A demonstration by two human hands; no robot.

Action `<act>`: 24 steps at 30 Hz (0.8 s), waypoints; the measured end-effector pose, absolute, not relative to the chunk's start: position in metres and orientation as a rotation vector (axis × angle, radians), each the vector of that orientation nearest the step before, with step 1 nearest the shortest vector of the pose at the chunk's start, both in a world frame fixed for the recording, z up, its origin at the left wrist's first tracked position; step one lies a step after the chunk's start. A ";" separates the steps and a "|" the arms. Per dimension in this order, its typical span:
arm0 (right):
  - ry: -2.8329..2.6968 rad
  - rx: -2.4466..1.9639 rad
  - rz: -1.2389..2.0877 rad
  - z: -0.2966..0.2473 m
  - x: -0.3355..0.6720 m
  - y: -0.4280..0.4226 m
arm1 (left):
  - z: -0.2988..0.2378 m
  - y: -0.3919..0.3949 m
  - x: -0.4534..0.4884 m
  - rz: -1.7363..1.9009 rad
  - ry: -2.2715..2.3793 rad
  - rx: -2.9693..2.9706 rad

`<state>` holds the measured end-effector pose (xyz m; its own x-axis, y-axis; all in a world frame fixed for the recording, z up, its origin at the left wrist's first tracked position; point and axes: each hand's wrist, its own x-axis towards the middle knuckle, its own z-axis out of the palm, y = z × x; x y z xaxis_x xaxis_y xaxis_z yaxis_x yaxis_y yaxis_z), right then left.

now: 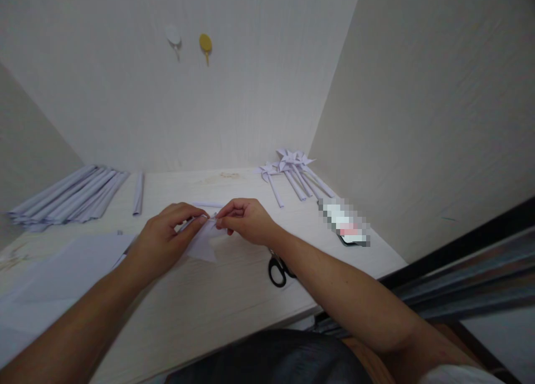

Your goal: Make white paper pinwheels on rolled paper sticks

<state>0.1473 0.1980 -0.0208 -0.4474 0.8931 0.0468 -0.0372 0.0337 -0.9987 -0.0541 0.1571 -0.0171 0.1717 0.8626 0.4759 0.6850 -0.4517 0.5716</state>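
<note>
White paper is pinched in the left hand and right hand, which sit close together over the table. Black-handled scissors lie partly hidden by the right forearm.

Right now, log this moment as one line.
left hand: pinching white paper; right hand: pinching same paper; scissors: beside right forearm; pinwheels: back right

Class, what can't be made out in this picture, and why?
All in the head view:
Paper: the pinched part, covered by left hand and right hand.
Scissors: blades, mostly behind right forearm.
Phone: screen contents, pixelated.
Sheets: full extent, cut off by left edge, covered by left forearm.
</note>
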 end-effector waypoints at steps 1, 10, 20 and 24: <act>-1.541 -0.908 1.517 -0.021 0.147 0.198 | -0.017 0.157 -0.054 1.155 1.493 2.240; -1.555 -1.021 1.501 -0.021 0.148 0.200 | -0.012 0.149 -0.050 1.282 1.461 2.236; -1.536 -1.072 1.504 -0.017 0.149 0.201 | -0.008 0.147 -0.047 1.256 1.374 2.286; -1.541 -1.150 1.467 -0.015 0.149 0.202 | -0.011 0.147 -0.049 1.279 1.311 2.347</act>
<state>0.1495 0.2018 -0.0147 -0.3546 0.9313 -0.0833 0.1290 -0.0395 -0.9909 -0.0486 0.1468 -0.0107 0.2482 0.7602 0.6004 0.6189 -0.6012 0.5054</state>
